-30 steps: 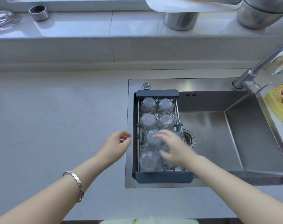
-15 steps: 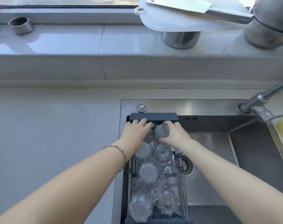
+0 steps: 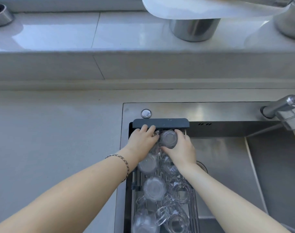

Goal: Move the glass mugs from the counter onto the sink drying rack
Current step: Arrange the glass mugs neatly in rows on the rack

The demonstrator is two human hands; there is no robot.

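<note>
Seat far clear inverted glass mug [image 3: 168,138], clasped by right hand [image 3: 182,149], squarely on dark-framed wire drying rack [image 3: 160,123] frame-centre; left hand [image 3: 142,140] curled on hidden neighbour, grip unclear.

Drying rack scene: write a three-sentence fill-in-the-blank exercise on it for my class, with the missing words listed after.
1. The glass mugs stand on the drying rack with their bases facing ____.
2. The rack lies across the ____ end of the sink.
3. A bracelet sits on the ____ wrist; both hands reach the far mugs.

Missing words: up; left; left
</note>
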